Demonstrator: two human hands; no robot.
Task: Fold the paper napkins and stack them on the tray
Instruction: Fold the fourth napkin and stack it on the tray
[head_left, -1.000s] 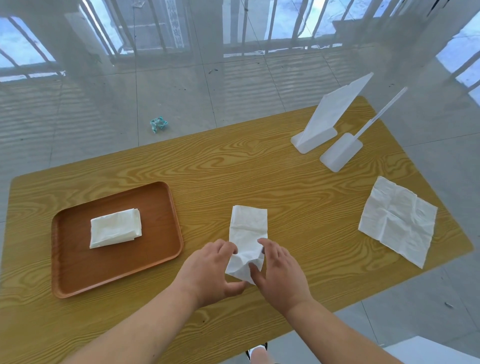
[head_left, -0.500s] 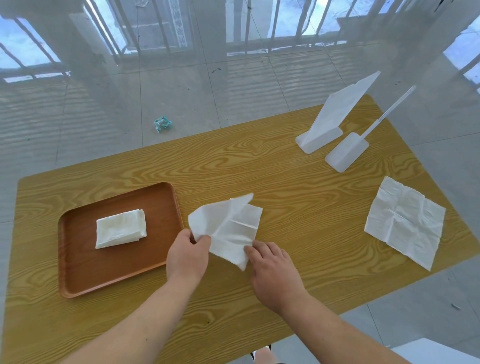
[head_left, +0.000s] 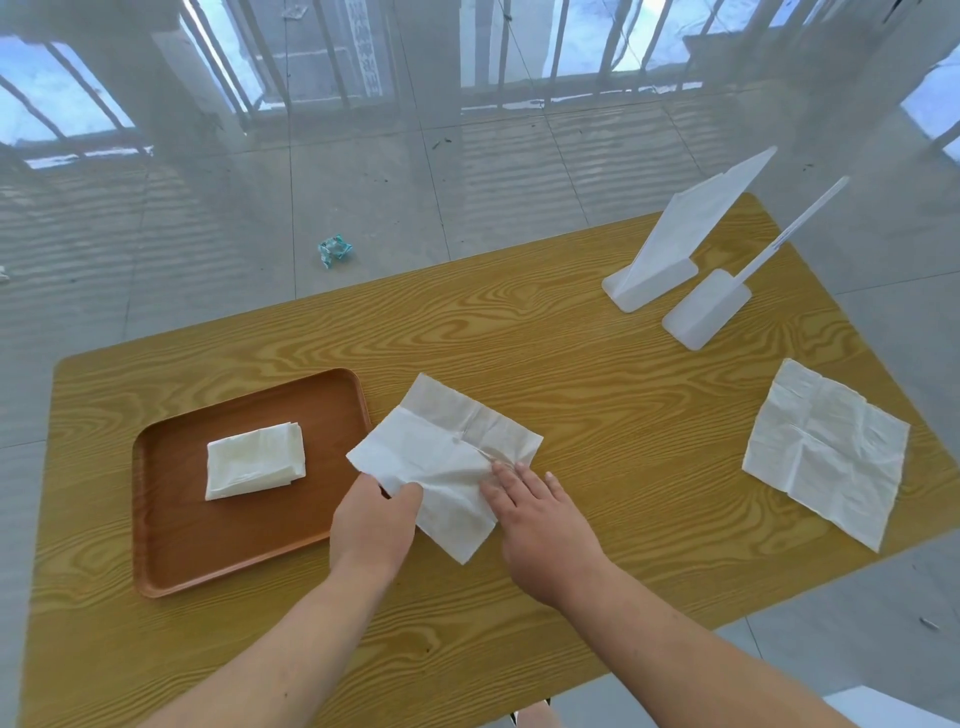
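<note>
Tray (head_left: 171, 525) holds folded napkin (head_left: 254, 460) | left hand (head_left: 371, 525) pinches spread napkin (head_left: 447, 447) | right hand (head_left: 545, 525) presses it flat

Counter (head_left: 571, 358): yellow wood grain, rounded corners.
Stands (head_left: 655, 283) (head_left: 707, 309): two, white plastic, side by side at the far right.
Wrapper (head_left: 334, 250): crumpled, teal, on the tiled floor.
</note>
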